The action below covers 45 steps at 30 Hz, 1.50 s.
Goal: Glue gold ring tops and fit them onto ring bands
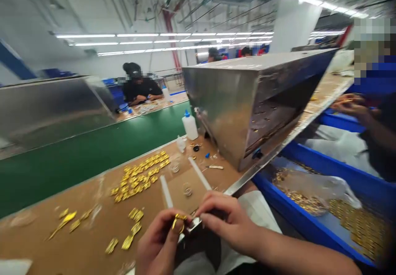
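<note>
My left hand point(159, 242) is at the lower middle, its thumb and fingers closed on a small shiny gold metal piece point(179, 218) with a loop-like outline. Just to the right, my right hand point(230, 221) has its fingertips pinched together; whatever they hold is too small or hidden to name. Between the hands lies a small white and silver block-like thing point(195, 224), close to the right fingertips. Rows of gold metal pieces point(139, 176) lie on the brown worktable point(89, 196), with several loose ones point(127, 242) nearer to my left hand.
A white bottle with a blue cap point(189, 126) stands beside a large metal hood point(222, 114). A knife-like tool point(215, 167) and a small clear cup point(187, 189) lie ahead. Blue bins point(309, 221) with gold parts are at right. A green conveyor belt point(93, 143) runs beyond; co-workers sit nearby.
</note>
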Each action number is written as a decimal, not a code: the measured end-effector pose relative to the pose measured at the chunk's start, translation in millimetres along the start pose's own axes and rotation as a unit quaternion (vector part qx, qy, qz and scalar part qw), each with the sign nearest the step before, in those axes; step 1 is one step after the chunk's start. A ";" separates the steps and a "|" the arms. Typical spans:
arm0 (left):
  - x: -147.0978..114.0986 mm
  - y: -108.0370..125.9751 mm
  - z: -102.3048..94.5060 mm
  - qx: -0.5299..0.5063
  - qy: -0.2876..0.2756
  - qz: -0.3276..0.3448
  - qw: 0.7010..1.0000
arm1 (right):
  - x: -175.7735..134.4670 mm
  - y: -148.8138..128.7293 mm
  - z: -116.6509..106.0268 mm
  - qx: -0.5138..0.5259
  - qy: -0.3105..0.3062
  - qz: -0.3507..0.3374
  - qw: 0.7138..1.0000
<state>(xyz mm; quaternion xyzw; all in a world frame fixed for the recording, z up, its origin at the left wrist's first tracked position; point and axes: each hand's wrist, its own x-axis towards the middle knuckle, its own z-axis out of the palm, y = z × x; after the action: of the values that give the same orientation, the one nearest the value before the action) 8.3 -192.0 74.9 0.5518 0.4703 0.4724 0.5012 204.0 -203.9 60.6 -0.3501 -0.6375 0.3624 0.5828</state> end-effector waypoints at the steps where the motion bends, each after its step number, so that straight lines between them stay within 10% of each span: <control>1: 1.7 -1.0 -0.2 -0.027 -0.009 0.008 1.000 | 3.5 -7.1 -2.7 -0.012 -0.001 -0.021 1.000; 19: -19.6 -0.8 13.6 -0.081 0.054 0.018 0.995 | 15.9 -17.6 -3.5 -0.024 -0.022 -0.087 0.996; 34: -12.1 -23.4 3.2 -0.128 -0.019 0.104 0.986 | 18.2 -17.3 1.2 0.078 -0.016 -0.018 0.997; 45: -2.7 -9.8 10.7 -0.249 -0.107 -0.083 0.959 | 19.4 -5.7 -12.5 0.024 -0.106 -0.064 0.992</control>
<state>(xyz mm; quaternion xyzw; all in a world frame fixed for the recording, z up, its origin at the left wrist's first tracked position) 18.1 -195.3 64.4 0.4153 0.3257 0.4697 0.7077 214.8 -189.1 75.8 -0.2541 -0.7075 0.3748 0.5425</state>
